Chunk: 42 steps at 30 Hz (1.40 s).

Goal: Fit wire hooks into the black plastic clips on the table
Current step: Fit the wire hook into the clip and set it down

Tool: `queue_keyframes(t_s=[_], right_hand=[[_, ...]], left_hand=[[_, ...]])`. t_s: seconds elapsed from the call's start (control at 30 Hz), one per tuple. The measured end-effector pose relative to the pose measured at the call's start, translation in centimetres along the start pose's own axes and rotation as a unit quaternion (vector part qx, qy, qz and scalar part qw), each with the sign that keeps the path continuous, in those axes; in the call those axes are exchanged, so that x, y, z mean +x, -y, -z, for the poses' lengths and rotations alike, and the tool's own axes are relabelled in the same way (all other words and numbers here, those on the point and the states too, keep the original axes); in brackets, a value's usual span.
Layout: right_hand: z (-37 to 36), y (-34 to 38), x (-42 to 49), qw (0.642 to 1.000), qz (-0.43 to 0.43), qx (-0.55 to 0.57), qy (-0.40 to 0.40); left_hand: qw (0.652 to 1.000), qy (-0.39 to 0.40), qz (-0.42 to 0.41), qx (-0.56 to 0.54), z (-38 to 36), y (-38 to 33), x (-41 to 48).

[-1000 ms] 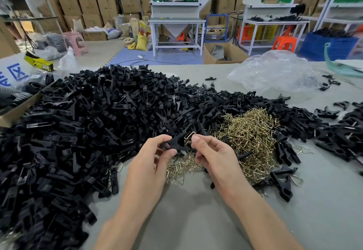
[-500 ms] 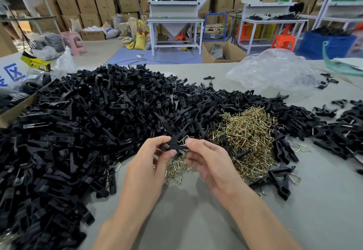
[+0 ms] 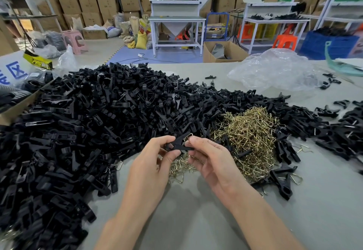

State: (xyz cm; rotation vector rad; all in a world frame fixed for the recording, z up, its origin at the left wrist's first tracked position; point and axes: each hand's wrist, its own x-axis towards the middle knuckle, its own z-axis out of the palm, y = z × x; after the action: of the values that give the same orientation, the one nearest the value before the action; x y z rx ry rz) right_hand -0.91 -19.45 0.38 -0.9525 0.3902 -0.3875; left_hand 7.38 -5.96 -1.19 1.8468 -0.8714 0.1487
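Clips (image 3: 82, 131) heaped far to the left of our left hand (image 3: 151, 163) look mostly unfitted, so we judge much work remains. That hand pinches one black clip (image 3: 177, 144) between thumb and fingertips; our right hand (image 3: 212, 161), fingers curled, presses a wire hook (image 3: 189, 137) at its end, not visibly seated yet. Right of it lie the loose hooks (image 3: 251, 137) and a few finished clips (image 3: 282, 179).

Two hands meet over the grey surface (image 3: 196, 226). The left hand (image 3: 151, 169) and right hand (image 3: 214, 163) pinch one black clip (image 3: 177, 145) together. A gold wire hook (image 3: 189, 136) sticks out of it.
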Motion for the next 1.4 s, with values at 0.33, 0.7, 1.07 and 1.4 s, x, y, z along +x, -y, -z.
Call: queue_keyframes(t_s=[0.33, 0.7, 1.07, 1.4], right_hand=[[0.2, 0.3, -0.2, 0.999, -0.011, -0.019, 0.031], [0.1, 0.0, -0.5, 0.993, -0.064, 0.021, 0.098], [-0.6, -0.5, -1.0, 0.971, -0.093, 0.172, 0.139], [-0.4, -0.9, -1.5, 0.980, -0.047, 0.135, 0.141]], left_hand=[[0.999, 0.008, 0.015, -0.030, -0.1, 0.1, 0.0], [0.996, 0.008, 0.041, -0.080, -0.4, -0.4, -0.2], [0.956, 0.046, 0.084, -0.276, -1.4, -2.3, -0.8], [0.916, 0.131, 0.127, -0.357, -1.5, -2.7, -0.6]])
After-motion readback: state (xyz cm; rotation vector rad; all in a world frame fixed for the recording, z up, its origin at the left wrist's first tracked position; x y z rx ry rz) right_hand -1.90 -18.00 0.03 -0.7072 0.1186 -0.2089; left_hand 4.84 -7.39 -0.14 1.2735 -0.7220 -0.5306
